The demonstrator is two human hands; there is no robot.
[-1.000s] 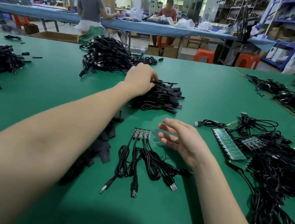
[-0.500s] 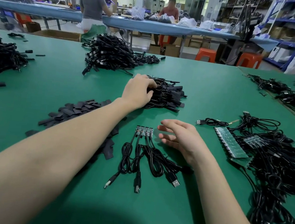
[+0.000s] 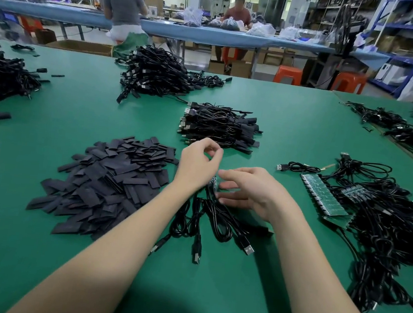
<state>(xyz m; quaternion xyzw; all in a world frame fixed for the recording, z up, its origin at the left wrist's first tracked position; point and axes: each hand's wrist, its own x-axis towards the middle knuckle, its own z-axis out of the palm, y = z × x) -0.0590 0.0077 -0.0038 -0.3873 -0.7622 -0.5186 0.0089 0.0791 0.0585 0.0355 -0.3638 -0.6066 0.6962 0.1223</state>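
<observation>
Left hand (image 3: 199,167) back over USB cables (image 3: 209,215)

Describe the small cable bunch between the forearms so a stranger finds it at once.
On the green table, find the heap of flat black sleeves at front left. Right of it, between the forearms, lies the small cable bunch. Unlike the big tangled piles around, it is just a few looped cables side by side, plugs toward the viewer.
</observation>
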